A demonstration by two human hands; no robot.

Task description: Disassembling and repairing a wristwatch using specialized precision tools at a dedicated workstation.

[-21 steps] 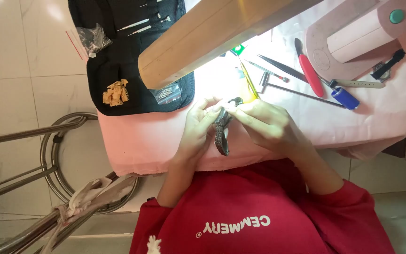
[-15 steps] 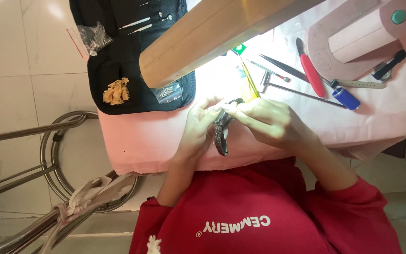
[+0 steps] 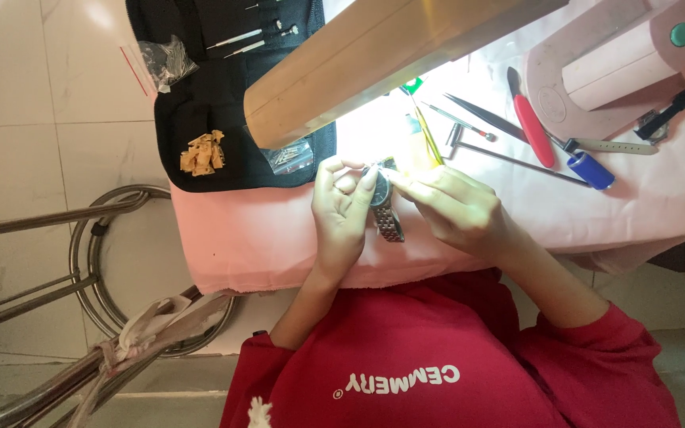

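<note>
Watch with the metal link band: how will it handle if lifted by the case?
The watch band hangs limp below the left hand, so it likely flops and swings. Polished metal links look slippery. Steel probably makes it heavy for its size. The right hand steadies the case.

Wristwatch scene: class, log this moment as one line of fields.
left hand: holds wristwatch | right hand: fingers on watch case | surface: pink cloth | nearby: black tool case, red-handled tool

The left hand (image 3: 342,210) is raised with its fingers curled inward. The right hand (image 3: 457,208) meets it, fingertips pinched together, both wrists bent.
</note>
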